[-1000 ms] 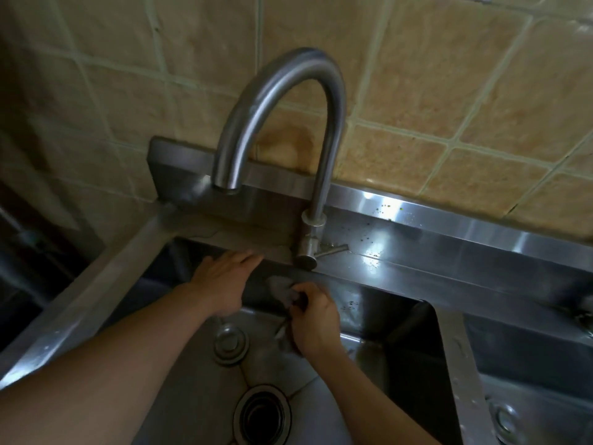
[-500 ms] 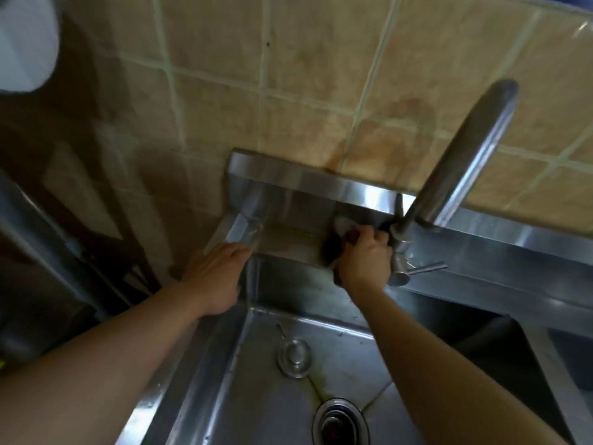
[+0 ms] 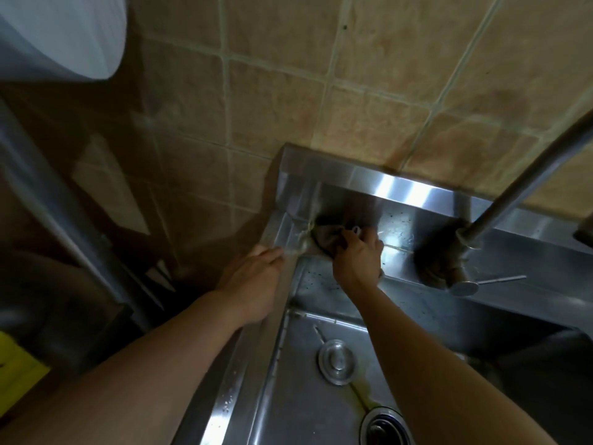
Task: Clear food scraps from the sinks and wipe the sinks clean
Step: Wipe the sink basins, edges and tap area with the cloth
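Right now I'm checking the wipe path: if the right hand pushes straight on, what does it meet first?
Likely the sink's back corner; the right hand already presses the cloth toward it.

sink [image 3: 324, 409]: brushed glossy steel | rag [image 3: 327, 239]: dull cloth | wall [image 3: 385, 91]: matt rough tile

Dim, wide-angle-warped view; glare on the backsplash [image 3: 401, 191], left side shadowed, blurred.
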Demonstrator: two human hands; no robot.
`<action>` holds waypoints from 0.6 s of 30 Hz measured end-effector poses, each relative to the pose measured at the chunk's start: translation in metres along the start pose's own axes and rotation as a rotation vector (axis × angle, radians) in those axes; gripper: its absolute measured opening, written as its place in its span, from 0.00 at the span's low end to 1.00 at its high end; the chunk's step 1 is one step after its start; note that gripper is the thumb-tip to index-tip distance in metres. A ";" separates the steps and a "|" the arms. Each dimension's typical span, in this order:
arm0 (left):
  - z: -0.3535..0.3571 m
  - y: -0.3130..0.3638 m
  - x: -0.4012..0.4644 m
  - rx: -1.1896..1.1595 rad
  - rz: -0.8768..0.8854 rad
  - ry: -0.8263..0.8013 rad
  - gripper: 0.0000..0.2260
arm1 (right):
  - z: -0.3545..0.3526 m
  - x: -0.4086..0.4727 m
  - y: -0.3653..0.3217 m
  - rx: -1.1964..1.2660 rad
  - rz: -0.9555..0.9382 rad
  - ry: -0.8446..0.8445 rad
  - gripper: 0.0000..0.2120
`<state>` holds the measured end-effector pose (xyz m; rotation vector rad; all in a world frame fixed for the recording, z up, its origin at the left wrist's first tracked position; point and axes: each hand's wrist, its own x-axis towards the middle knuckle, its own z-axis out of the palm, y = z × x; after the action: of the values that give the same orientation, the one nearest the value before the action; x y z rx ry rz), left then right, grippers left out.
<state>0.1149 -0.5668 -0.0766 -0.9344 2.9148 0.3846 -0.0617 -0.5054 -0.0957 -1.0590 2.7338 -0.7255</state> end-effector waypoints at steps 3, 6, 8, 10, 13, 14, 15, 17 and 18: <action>-0.003 -0.002 -0.002 0.007 -0.011 -0.014 0.30 | 0.002 -0.009 0.001 -0.020 -0.130 -0.032 0.16; -0.005 -0.001 -0.004 0.025 -0.011 -0.024 0.30 | -0.007 -0.023 0.008 -0.045 -0.245 -0.079 0.13; -0.007 0.000 -0.006 0.028 -0.001 -0.033 0.29 | -0.016 -0.029 0.006 -0.009 -0.220 -0.083 0.13; -0.008 0.000 -0.009 0.015 -0.005 -0.007 0.28 | -0.023 -0.030 -0.004 0.056 -0.157 0.032 0.14; -0.011 -0.006 -0.016 0.001 -0.056 0.080 0.25 | -0.022 -0.013 -0.029 0.174 -0.104 0.164 0.11; -0.011 -0.007 -0.017 -0.002 -0.068 0.087 0.24 | -0.018 -0.006 -0.038 0.192 -0.102 0.156 0.10; -0.012 -0.007 -0.019 -0.006 -0.074 0.083 0.23 | -0.012 0.002 -0.046 0.189 -0.106 0.135 0.10; -0.012 -0.007 -0.019 0.002 -0.074 0.078 0.23 | 0.008 0.011 -0.057 0.136 -0.127 0.063 0.12; -0.012 -0.007 -0.019 0.008 -0.075 0.083 0.22 | 0.019 0.012 -0.059 0.092 -0.149 0.015 0.14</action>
<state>0.1345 -0.5647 -0.0642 -1.0806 2.9409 0.3377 -0.0295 -0.5585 -0.0838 -1.2516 2.6259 -0.8746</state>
